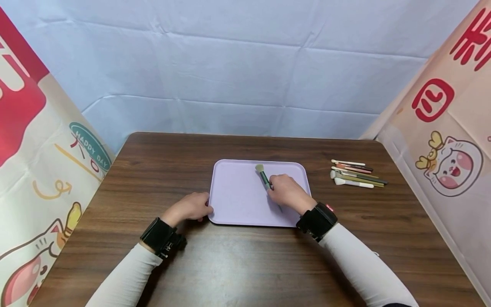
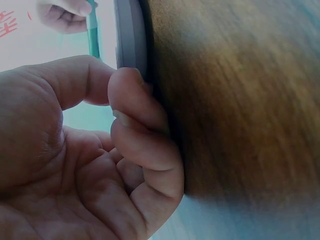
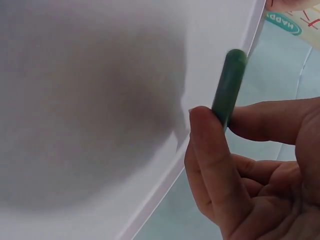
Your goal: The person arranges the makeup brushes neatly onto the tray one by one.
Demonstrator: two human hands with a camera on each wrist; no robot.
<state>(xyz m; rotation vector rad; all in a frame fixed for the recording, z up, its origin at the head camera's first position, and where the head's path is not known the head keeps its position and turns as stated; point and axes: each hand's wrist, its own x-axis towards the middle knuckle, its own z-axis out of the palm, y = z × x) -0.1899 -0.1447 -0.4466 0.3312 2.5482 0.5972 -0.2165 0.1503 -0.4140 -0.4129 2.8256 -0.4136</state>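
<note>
A makeup brush (image 1: 262, 174) with pale greenish bristles and a green handle is in my right hand (image 1: 287, 192), above the lilac tray (image 1: 238, 192). Thumb and fingertips pinch the handle; its rounded green end (image 3: 230, 82) sticks out in the right wrist view. The bristles point toward the tray's far edge. My left hand (image 1: 191, 207) grips the tray's left rim near the front corner, thumb and curled fingers meeting at the edge. In the left wrist view those fingers (image 2: 145, 140) sit low against the wooden table.
Several makeup brushes (image 1: 356, 174) lie in a loose bundle on the brown wooden table (image 1: 161, 162), right of the tray. A pale blue cloth (image 1: 230, 76) hangs behind the table, with printed cloths on both sides.
</note>
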